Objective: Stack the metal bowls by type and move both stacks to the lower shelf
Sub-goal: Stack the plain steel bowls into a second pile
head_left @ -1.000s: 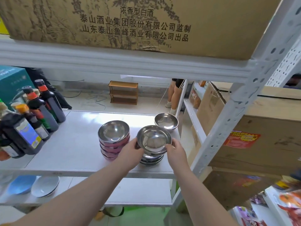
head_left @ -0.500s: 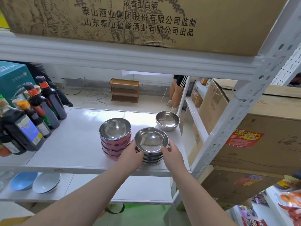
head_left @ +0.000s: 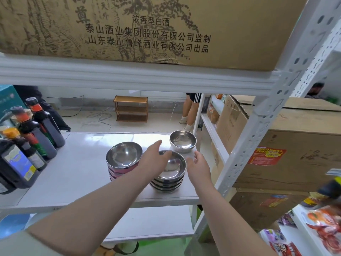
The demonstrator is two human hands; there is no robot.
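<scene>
Two stacks of metal bowls stand on the white middle shelf (head_left: 77,174). The left stack (head_left: 124,160) has pink outer walls. The right stack (head_left: 170,173) is plain steel. One single steel bowl (head_left: 182,141) sits alone behind it near the shelf's far right corner. My left hand (head_left: 154,157) hovers open over the left rim of the plain steel stack, fingers stretched toward the single bowl. My right hand (head_left: 198,164) is open just right of that stack, holding nothing. The lower shelf (head_left: 147,224) shows beneath.
Dark sauce bottles (head_left: 31,143) crowd the shelf's left end. A white upright post (head_left: 258,133) stands close on the right, with cardboard boxes (head_left: 295,145) behind it. A large printed carton (head_left: 147,28) sits on the shelf above. A person's legs (head_left: 190,111) stand beyond.
Both hands set the plain steel bowl down onto the right stack and let go. They now reach forward, open, toward the single bowl at the back.
</scene>
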